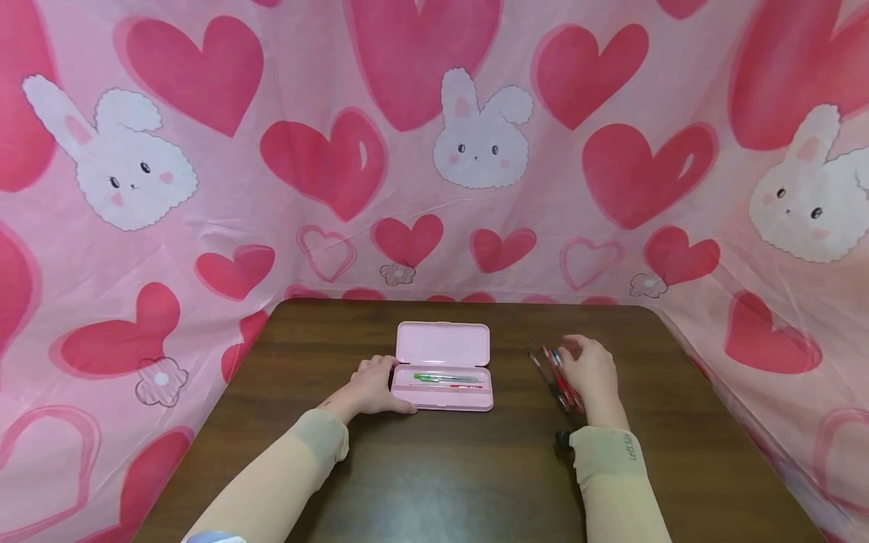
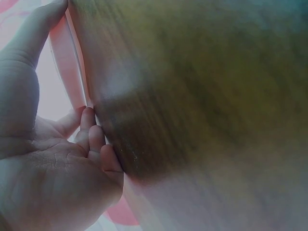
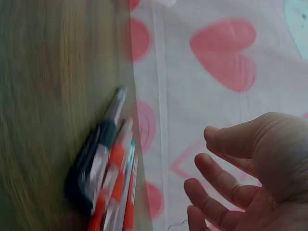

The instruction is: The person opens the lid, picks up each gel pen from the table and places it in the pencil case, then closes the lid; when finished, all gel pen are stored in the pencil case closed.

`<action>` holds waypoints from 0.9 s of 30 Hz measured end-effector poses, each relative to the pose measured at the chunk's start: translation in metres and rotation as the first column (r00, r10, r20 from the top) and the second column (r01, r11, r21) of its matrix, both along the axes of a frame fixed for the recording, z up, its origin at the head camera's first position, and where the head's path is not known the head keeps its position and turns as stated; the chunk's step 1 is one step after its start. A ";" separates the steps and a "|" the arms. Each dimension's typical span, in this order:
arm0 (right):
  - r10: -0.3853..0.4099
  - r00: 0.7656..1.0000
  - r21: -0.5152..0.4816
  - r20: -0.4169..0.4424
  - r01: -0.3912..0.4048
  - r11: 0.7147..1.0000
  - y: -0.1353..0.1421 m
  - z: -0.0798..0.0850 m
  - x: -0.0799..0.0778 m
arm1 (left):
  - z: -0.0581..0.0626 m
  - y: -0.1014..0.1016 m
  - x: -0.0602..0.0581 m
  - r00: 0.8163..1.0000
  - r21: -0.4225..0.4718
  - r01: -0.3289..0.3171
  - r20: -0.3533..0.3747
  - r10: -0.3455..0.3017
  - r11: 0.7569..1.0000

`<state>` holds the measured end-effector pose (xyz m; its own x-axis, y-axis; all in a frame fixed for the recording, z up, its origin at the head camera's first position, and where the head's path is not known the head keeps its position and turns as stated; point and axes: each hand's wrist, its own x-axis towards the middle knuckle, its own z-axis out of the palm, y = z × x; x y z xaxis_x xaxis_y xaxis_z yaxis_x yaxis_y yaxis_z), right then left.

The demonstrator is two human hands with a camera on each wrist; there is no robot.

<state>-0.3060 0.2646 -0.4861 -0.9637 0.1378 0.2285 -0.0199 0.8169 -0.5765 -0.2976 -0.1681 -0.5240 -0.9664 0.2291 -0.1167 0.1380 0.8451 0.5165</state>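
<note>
A pink pencil case (image 1: 443, 343) lies with its lid folded back on the table. Inside its tray are a green-ended clear pen (image 1: 428, 378) and a thin pen with a red part (image 1: 468, 387). My left hand (image 1: 372, 386) grips the case's left end, thumb along the front edge and fingers at the side. Over to the right, my right hand (image 1: 592, 373) hovers beside a bundle of pens. In the right wrist view its fingers are loosely bent, apart from the pens. That bundle has a black-bodied pen (image 3: 85, 171) and several red-and-clear pens (image 3: 115, 166).
The brown wooden table (image 1: 462, 467) has rounded far corners. A pink cloth (image 1: 407, 188) with hearts and rabbits hangs around its back and sides. A small black object (image 1: 563, 440) shows at the right cuff.
</note>
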 end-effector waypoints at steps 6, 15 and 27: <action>-0.053 0.991 -0.001 0.126 0.054 0.999 0.023 -0.007 0.001 | -0.001 0.000 0.000 1.000 -0.014 0.000 -0.009 0.000 1.000; -0.040 0.955 0.076 0.295 0.018 0.997 0.041 -0.013 -0.002 | 0.002 -0.001 0.001 1.000 0.001 -0.003 0.001 0.003 1.000; -0.037 0.914 0.094 0.403 -0.001 0.996 0.047 -0.012 -0.001 | -0.002 0.000 0.000 1.000 0.001 0.005 -0.009 -0.005 1.000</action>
